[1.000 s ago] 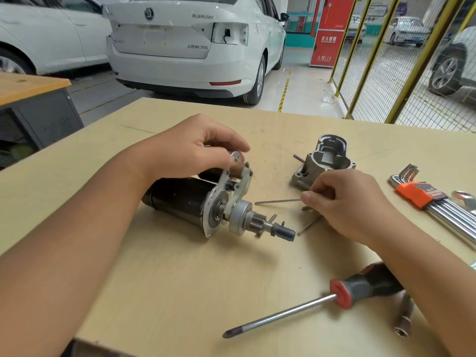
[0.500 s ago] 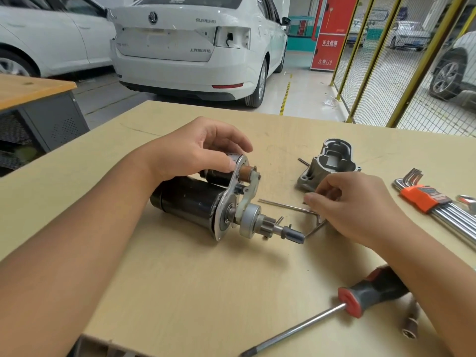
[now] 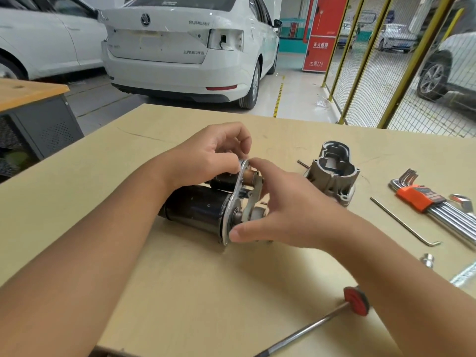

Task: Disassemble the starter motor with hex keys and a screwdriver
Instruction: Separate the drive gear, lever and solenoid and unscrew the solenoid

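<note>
A: The left hand (image 3: 206,155) pinches the top of the motor's (image 3: 195,212) silver end plate (image 3: 233,202), fingers curled over the rim, likely to keep the round body from rolling on the tabletop (image 3: 180,292).

B: And the right hand (image 3: 280,210)?

A: Spread wide at the exposed drive end, forefinger at the plate's top, thumb at its lower edge. It holds no tool; it seems to be feeling for the fork lever (image 3: 253,197).

B: Where is the motor?

A: On its side, mid-tabletop, between both hands.

B: The nose housing (image 3: 332,171)?

A: Already off, open side up, set clear to the right.

B: Tools?

A: One hex key (image 3: 401,222) lies loose beside the orange-clipped set (image 3: 422,199); the screwdriver (image 3: 334,318) waits at the near edge, all within the right hand's reach.
</note>
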Available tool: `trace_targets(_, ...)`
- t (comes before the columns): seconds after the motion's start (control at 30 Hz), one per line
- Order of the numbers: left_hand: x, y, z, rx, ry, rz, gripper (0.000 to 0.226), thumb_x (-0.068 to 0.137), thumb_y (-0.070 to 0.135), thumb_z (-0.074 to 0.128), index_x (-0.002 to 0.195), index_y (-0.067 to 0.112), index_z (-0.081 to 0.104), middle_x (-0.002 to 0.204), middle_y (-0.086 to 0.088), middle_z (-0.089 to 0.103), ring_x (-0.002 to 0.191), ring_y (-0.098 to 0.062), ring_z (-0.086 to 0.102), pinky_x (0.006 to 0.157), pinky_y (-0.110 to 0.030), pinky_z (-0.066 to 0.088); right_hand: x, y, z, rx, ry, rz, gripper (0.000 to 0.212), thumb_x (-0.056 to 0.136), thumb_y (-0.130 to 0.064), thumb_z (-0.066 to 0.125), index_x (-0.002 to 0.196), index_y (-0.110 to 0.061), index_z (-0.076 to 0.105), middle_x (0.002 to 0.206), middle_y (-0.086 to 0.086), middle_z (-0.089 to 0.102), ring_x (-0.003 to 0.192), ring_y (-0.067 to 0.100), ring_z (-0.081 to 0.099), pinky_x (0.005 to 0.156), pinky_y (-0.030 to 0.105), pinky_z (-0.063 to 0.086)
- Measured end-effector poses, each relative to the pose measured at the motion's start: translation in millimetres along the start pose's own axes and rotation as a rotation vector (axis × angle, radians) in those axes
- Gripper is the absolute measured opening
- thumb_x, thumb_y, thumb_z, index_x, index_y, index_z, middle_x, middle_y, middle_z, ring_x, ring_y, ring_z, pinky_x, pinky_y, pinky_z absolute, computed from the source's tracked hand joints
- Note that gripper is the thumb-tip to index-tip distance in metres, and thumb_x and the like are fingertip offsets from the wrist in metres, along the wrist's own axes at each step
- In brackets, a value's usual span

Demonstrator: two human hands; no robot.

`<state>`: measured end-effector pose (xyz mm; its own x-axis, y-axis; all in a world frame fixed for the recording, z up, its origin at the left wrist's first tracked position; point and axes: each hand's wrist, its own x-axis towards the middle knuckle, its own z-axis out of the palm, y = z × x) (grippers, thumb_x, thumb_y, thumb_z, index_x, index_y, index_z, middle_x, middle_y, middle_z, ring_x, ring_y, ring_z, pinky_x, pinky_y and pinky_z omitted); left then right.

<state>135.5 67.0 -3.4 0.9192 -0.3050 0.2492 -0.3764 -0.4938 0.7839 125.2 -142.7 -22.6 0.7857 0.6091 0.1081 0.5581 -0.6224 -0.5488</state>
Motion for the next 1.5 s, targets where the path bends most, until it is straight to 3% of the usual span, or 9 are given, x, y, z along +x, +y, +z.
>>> trace_targets(0.13, 3, -3, 3, 0.186, 0.030, -0.010, 0.024, 0.089, 0.029, 0.044, 0.096, 0.022, 0.066, 0.087, -0.015, 0.065, 0.078, -0.028, 0.059, 0.072, -0.045, 0.048, -2, -1, 15, 0.079, 0.101, 0.000, 0.095, 0.053, -0.049, 0.077, 0.136, -0.047, 0.031, 0.078, -0.013, 0.066, 0.071, 0.004, 0.064, 0.066, 0.038, 0.059)
trace_targets(0.3, 7, -5, 11, 0.505, 0.088, -0.028, 0.068, 0.096, 0.067, 0.026, 0.065, 0.010, 0.045, 0.060, -0.007, 0.048, 0.063, -0.030, 0.049, 0.064, -0.044, 0.043, -5, -1, 15, 0.079, 0.100, 0.018, 0.085, 0.055, -0.043, 0.079, 0.130, -0.039, 0.040, 0.080, -0.012, 0.067, 0.070, 0.005, 0.064, 0.063, 0.034, 0.058)
trace_targets(0.5, 7, -7, 11, 0.513, 0.125, -0.014, 0.067, 0.098, 0.064, 0.027, 0.064, 0.009, 0.044, 0.062, -0.011, 0.048, 0.063, -0.033, 0.048, 0.060, -0.042, 0.038, -8, 4, 9, 0.243, 0.046, 0.104, 0.081, 0.051, -0.042, 0.081, 0.123, -0.040, 0.042, 0.071, -0.012, 0.066, 0.056, 0.005, 0.063, 0.045, 0.019, 0.047)
trace_targets(0.73, 7, -5, 11, 0.468, 0.117, -0.011, 0.067, 0.099, 0.063, 0.030, 0.063, 0.008, 0.043, 0.058, -0.002, 0.040, 0.057, -0.022, 0.040, 0.059, -0.044, 0.038, -12, 8, 3, 0.261, 0.007, 0.098, 0.091, 0.053, -0.051, 0.088, 0.130, -0.044, 0.039, 0.076, -0.003, 0.072, 0.057, 0.009, 0.067, 0.045, 0.023, 0.051)
trace_targets(0.87, 4, -3, 13, 0.505, 0.144, 0.031, 0.064, 0.099, 0.060, 0.030, 0.064, 0.010, 0.047, 0.059, -0.003, 0.047, 0.061, -0.029, 0.047, 0.061, -0.047, 0.040, -16, 9, 0, 0.197, 0.076, 0.055, 0.079, 0.053, -0.074, 0.082, 0.117, -0.045, 0.046, 0.077, -0.011, 0.072, 0.063, 0.003, 0.067, 0.051, 0.023, 0.055)
trace_targets(0.93, 3, -1, 13, 0.517, 0.145, 0.059, 0.065, 0.100, 0.058, 0.029, 0.070, 0.009, 0.058, 0.063, -0.004, 0.056, 0.064, -0.029, 0.053, 0.063, -0.050, 0.044, -13, 8, 5, 0.211, 0.186, 0.055, 0.058, 0.065, -0.078, 0.071, 0.107, -0.043, 0.053, 0.079, -0.011, 0.071, 0.064, 0.001, 0.066, 0.051, 0.020, 0.051)
trace_targets(1.07, 2, 0, 13, 0.524, 0.142, 0.123, 0.066, 0.102, 0.054, 0.029, 0.080, 0.007, 0.069, 0.069, -0.007, 0.064, 0.069, -0.030, 0.059, 0.067, -0.055, 0.046, -6, 3, 13, 0.404, 0.317, 0.121, 0.021, 0.084, -0.049, 0.070, 0.089, -0.030, 0.061, 0.079, -0.005, 0.068, 0.063, 0.013, 0.063, 0.055, 0.035, 0.052)
trace_targets(1.17, 1, 0, 14, 0.525, 0.145, 0.135, 0.064, 0.102, 0.052, 0.030, 0.077, 0.006, 0.068, 0.066, -0.007, 0.062, 0.066, -0.030, 0.057, 0.064, -0.053, 0.046, -7, 3, 10, 0.613, 0.262, 0.169, 0.022, 0.077, -0.042, 0.073, 0.085, -0.024, 0.064, 0.071, 0.000, 0.066, 0.050, 0.014, 0.056, 0.046, 0.028, 0.042)
trace_targets(1.5, 3, -2, 10, 0.493, 0.122, 0.095, 0.071, 0.099, 0.059, 0.028, 0.082, 0.003, 0.068, 0.073, -0.013, 0.065, 0.074, -0.035, 0.060, 0.071, -0.058, 0.047, -2, 9, 10, 0.783, 0.251, 0.248, 0.024, 0.072, -0.031, 0.076, 0.083, -0.016, 0.060, 0.061, 0.001, 0.060, 0.046, 0.021, 0.048, 0.044, 0.030, 0.039)
